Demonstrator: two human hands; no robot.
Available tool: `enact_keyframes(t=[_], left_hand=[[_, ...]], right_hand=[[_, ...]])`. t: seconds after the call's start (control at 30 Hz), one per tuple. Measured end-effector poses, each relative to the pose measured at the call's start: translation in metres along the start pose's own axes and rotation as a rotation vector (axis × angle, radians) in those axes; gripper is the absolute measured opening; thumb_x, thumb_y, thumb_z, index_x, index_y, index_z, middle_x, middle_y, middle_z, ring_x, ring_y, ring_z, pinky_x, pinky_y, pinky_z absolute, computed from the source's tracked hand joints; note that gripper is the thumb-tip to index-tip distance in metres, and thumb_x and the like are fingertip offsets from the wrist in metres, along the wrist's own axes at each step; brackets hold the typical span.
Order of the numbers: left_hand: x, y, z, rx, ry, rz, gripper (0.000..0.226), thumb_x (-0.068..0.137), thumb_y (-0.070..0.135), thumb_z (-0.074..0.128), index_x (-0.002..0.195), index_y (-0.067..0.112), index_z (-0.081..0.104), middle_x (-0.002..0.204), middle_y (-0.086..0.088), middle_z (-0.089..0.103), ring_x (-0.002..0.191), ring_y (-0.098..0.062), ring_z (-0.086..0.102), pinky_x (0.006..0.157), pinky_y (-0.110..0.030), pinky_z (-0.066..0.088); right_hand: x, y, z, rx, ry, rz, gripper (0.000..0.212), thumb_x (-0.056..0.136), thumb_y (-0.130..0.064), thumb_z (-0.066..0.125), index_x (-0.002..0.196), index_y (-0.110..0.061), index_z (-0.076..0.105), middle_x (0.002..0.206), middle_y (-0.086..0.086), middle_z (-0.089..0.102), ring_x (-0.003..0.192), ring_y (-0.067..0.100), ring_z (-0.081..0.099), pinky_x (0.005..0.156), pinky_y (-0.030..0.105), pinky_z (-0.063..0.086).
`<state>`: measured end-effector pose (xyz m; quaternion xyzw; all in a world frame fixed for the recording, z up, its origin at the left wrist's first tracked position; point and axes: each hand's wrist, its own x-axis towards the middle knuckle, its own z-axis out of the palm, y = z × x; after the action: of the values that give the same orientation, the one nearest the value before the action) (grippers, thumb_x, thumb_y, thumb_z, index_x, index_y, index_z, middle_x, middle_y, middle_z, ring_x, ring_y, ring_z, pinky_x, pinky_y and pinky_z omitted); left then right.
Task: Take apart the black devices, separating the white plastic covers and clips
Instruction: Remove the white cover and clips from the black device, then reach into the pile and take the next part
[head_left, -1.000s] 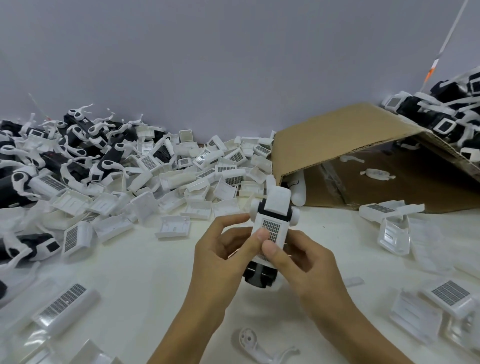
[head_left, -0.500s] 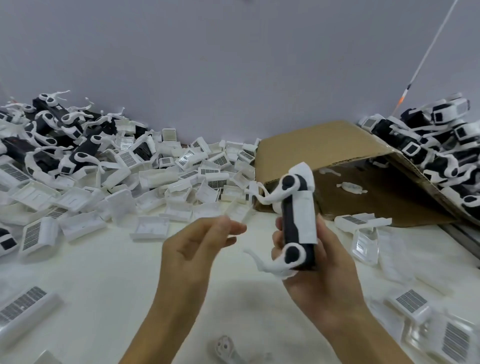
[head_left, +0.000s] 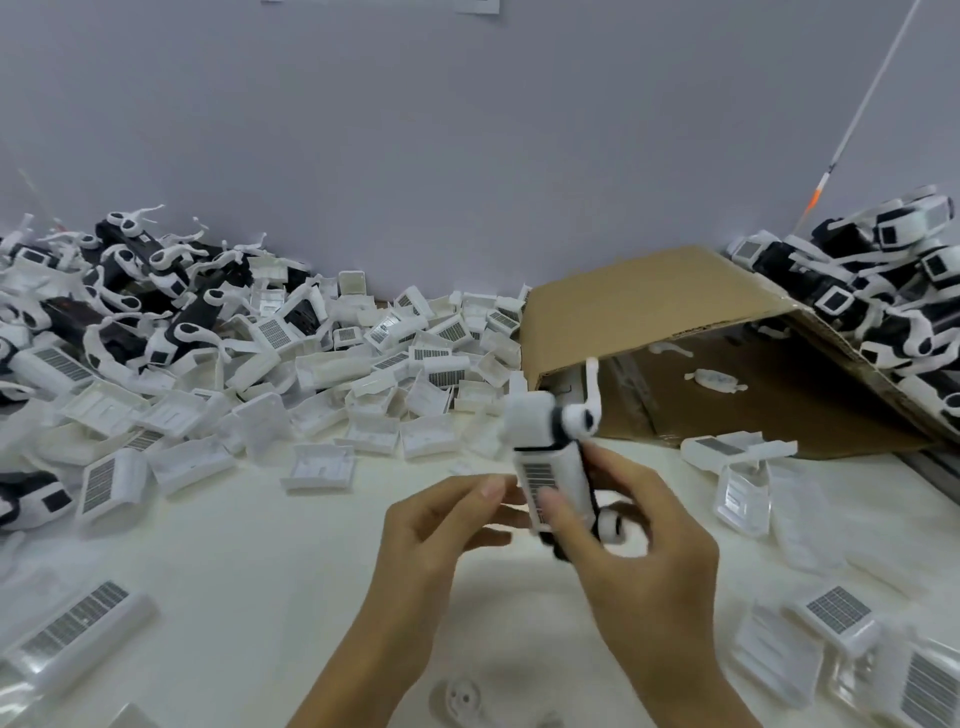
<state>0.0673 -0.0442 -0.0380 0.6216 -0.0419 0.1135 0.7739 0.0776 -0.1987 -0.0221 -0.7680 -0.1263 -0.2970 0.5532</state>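
My right hand (head_left: 639, 540) grips a black device (head_left: 550, 462) upright above the table's middle, thumb on its white cover with the barcode label. A white clip (head_left: 584, 410) sticks up at the device's top right. My left hand (head_left: 441, 525) hovers just left of the device with fingers loosely extended; its fingertips reach the cover's left edge, and contact is blurred. A heap of removed white covers (head_left: 363, 374) lies at the back centre. Assembled black devices with clips (head_left: 145, 291) pile up at the back left.
An open cardboard box (head_left: 649, 301) lies on its side at the back right, with loose clips inside. More assembled devices (head_left: 893, 291) are stacked on its right flank. Loose covers (head_left: 836, 613) lie at the right front and left front. A white clip (head_left: 462, 699) lies near my wrists.
My right hand has turned the device so its labelled white cover faces me. My left hand, apart from it half a second ago, has come back to the cover's left edge.
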Motion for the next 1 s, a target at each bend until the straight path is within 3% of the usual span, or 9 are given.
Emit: enact_keyframes(t=[0.07, 0.17, 0.27, 0.43, 0.53, 0.63, 0.77, 0.83, 1.0], left_hand=[[0.005, -0.002, -0.010, 0.161, 0.185, 0.047, 0.014, 0.085, 0.034, 0.076, 0.082, 0.021, 0.081, 0.086, -0.003, 0.078, 0.086, -0.021, 0.074, 0.074, -0.028, 0.058], [0.014, -0.005, -0.035, 0.514, 0.468, 0.094, 0.013, 0.090, 0.017, 0.073, 0.087, 0.029, 0.075, 0.092, 0.015, 0.073, 0.095, -0.011, 0.067, 0.074, -0.020, 0.046], [0.018, -0.004, -0.055, 0.618, 0.589, -0.045, 0.021, 0.091, 0.016, 0.071, 0.112, 0.019, 0.071, 0.116, 0.000, 0.064, 0.103, -0.019, 0.055, 0.090, -0.031, 0.043], [0.024, -0.006, -0.053, 0.639, 0.580, -0.101, 0.007, 0.087, 0.017, 0.076, 0.091, 0.021, 0.072, 0.113, -0.015, 0.069, 0.109, -0.036, 0.059, 0.102, -0.045, 0.041], [0.028, -0.011, -0.054, 0.614, 0.572, -0.016, 0.011, 0.082, 0.035, 0.071, 0.075, 0.040, 0.064, 0.095, -0.012, 0.070, 0.100, -0.039, 0.063, 0.098, -0.017, 0.040], [0.036, -0.034, -0.067, 0.635, 0.493, -0.046, 0.022, 0.071, 0.056, 0.054, 0.065, 0.035, 0.059, 0.082, -0.010, 0.065, 0.090, -0.043, 0.065, 0.091, -0.043, 0.049], [0.045, -0.063, -0.076, 0.666, 0.537, -0.070, 0.030, 0.065, 0.069, 0.045, 0.072, 0.047, 0.064, 0.082, -0.008, 0.070, 0.078, -0.037, 0.064, 0.082, -0.057, 0.053], [0.045, -0.058, -0.073, 0.660, 0.549, -0.096, 0.025, 0.068, 0.064, 0.052, 0.065, 0.042, 0.062, 0.083, -0.010, 0.071, 0.074, -0.033, 0.061, 0.081, -0.052, 0.053], [0.035, -0.021, -0.047, 0.689, 0.733, -0.059, 0.025, 0.077, 0.003, 0.083, 0.069, 0.023, 0.069, 0.076, -0.007, 0.064, 0.072, -0.027, 0.056, 0.079, -0.035, 0.041]], right_hand=[[0.010, 0.005, -0.003, 0.293, -0.015, 0.467, 0.033, 0.063, -0.039, 0.085, 0.091, -0.026, 0.071, 0.089, -0.010, 0.077, 0.088, 0.014, 0.074, 0.071, 0.029, 0.059], [0.027, 0.015, -0.010, 0.350, -0.085, 0.831, 0.041, 0.071, -0.031, 0.085, 0.089, 0.001, 0.064, 0.081, 0.011, 0.077, 0.082, 0.031, 0.072, 0.078, 0.050, 0.058], [0.045, 0.006, -0.017, 0.289, -0.217, 1.003, 0.046, 0.078, -0.024, 0.082, 0.101, 0.011, 0.062, 0.080, 0.013, 0.077, 0.069, 0.025, 0.072, 0.059, 0.034, 0.058], [0.102, -0.017, -0.071, 0.160, -0.301, 0.906, 0.061, 0.050, -0.027, 0.092, 0.095, 0.005, 0.067, 0.086, 0.013, 0.073, 0.074, 0.029, 0.068, 0.068, 0.035, 0.054], [0.162, -0.040, -0.117, 0.190, -0.120, 0.737, 0.051, 0.067, -0.022, 0.083, 0.107, 0.007, 0.068, 0.098, 0.018, 0.073, 0.089, 0.036, 0.070, 0.085, 0.044, 0.057], [0.223, -0.062, -0.149, 0.239, 0.201, 0.510, 0.029, 0.096, -0.016, 0.065, 0.120, 0.000, 0.066, 0.108, 0.007, 0.073, 0.077, 0.005, 0.071, 0.063, 0.014, 0.055], [0.247, -0.046, -0.159, 0.197, 0.382, 0.536, 0.035, 0.098, -0.020, 0.064, 0.129, -0.005, 0.060, 0.133, 0.005, 0.063, 0.127, 0.022, 0.056, 0.097, 0.024, 0.047], [0.226, -0.028, -0.139, 0.173, 0.377, 0.586, 0.031, 0.096, -0.010, 0.064, 0.123, 0.003, 0.063, 0.121, 0.016, 0.067, 0.117, 0.025, 0.062, 0.102, 0.033, 0.050], [0.132, 0.021, -0.033, 0.256, 0.122, 0.763, 0.012, 0.092, -0.013, 0.069, 0.088, -0.003, 0.072, 0.073, 0.009, 0.074, 0.064, 0.015, 0.070, 0.055, 0.028, 0.053]])
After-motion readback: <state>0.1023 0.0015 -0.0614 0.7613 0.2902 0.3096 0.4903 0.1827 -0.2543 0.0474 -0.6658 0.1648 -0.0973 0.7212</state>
